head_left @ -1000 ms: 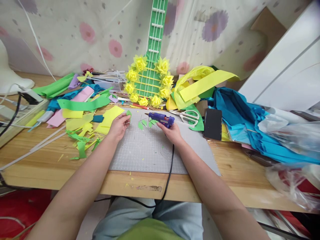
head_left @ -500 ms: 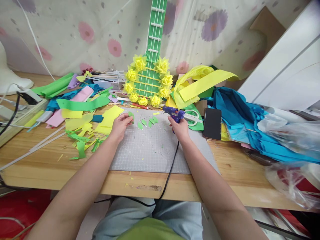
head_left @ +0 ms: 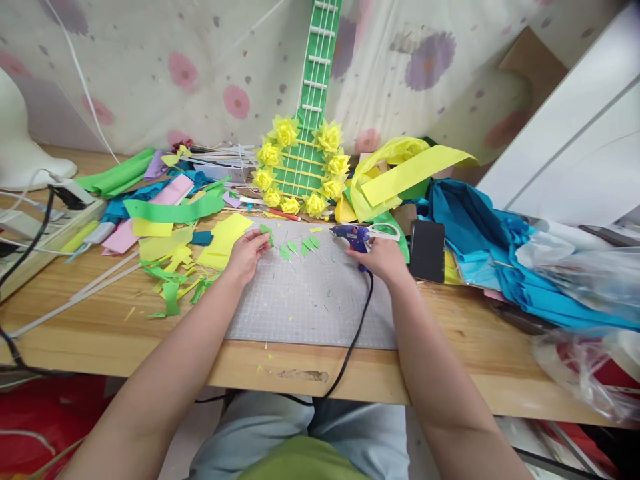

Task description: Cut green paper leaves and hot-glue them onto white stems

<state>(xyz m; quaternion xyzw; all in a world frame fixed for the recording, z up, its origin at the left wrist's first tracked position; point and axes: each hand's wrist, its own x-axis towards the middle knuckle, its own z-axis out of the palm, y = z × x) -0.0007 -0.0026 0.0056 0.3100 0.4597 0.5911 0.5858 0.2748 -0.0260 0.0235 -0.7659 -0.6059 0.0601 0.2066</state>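
Note:
My left hand pinches a small green paper leaf between thumb and fingertips, over the left part of the grey cutting mat. At the mat's right side, my right hand is closed at the handle of a blue hot glue gun, thumb across it. The gun's nozzle points left and its black cord runs down over the table edge. Between the hands lie several green leaves on thin stems. White-handled scissors rest just behind the glue gun.
Behind the mat stands a green paper guitar ringed with yellow paper flowers. Coloured paper scraps cover the left side. A phone, blue crepe paper and plastic bags lie on the right. A power strip sits far left.
My right hand has moved slightly right with the glue gun, which now sits lower against the scissors, its cord shifted right. The left hand still holds the leaf. The view has tilted slightly.

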